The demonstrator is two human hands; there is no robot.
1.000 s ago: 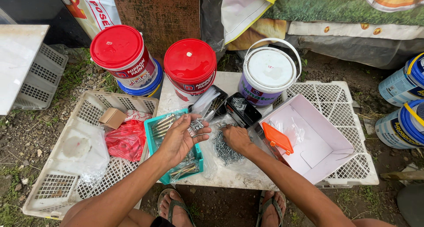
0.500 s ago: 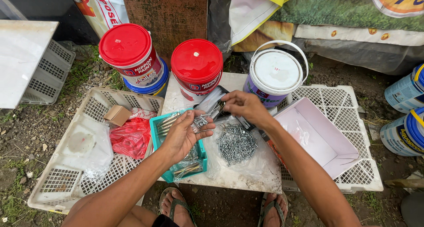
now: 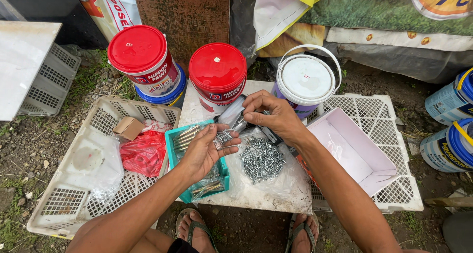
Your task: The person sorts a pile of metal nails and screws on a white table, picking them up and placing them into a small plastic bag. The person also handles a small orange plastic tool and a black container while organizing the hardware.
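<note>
Left hand (image 3: 209,147) palm up, open, cupping a few screws (image 3: 224,134) over the teal tray (image 3: 173,157). Right hand (image 3: 273,116) pinched shut on a clear plastic bag (image 3: 230,114), just above the left. Loose screw pile (image 3: 262,159) lies on plastic sheet, just right of the left hand.
</note>
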